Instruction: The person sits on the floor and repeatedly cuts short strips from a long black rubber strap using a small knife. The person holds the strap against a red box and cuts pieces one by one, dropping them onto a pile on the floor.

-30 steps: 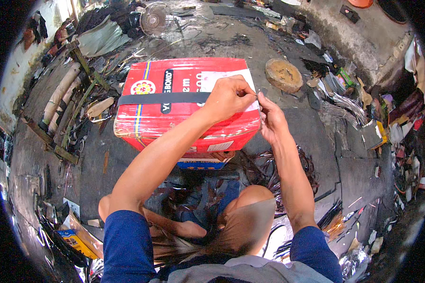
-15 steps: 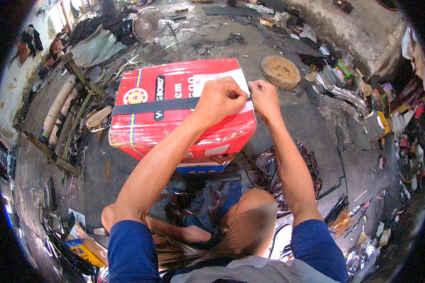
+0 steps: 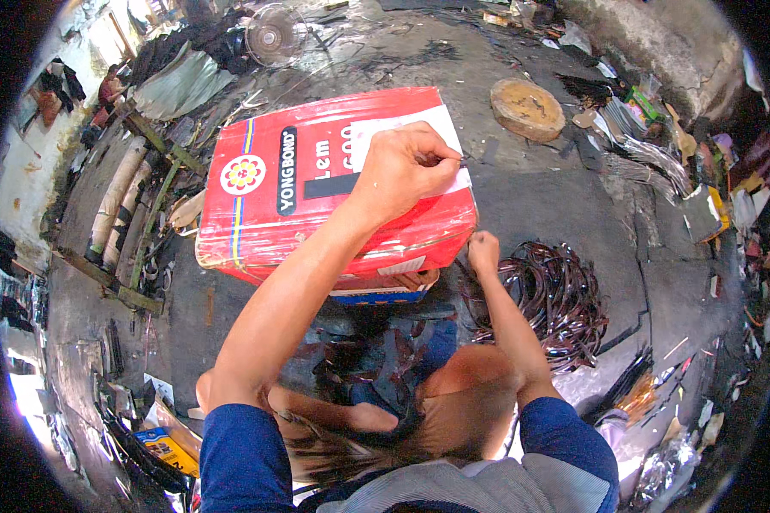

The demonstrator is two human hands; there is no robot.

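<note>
A red cardboard box with a flower emblem and a white patch stands in front of me. Across its top lies a flat black strip, its left end loose near the middle. Over the right part of the lid is my left hand, thumb and forefinger pinched on the strip at the box's right edge, where a small dark bit shows. Lower down, beside the box's near right corner, my right hand is closed; what its fingers hold is hidden.
A coil of shiny dark brown strips lies right of my knee. Beyond the box are a round wooden block and a fan. Scraps line the right wall; rolls and timber lie left. A blue box supports the red one.
The black strip has slid right, so its left end now lies mid-lid. My right hand has dropped from the box's right edge toward the near corner. My left hand stays at that edge.
</note>
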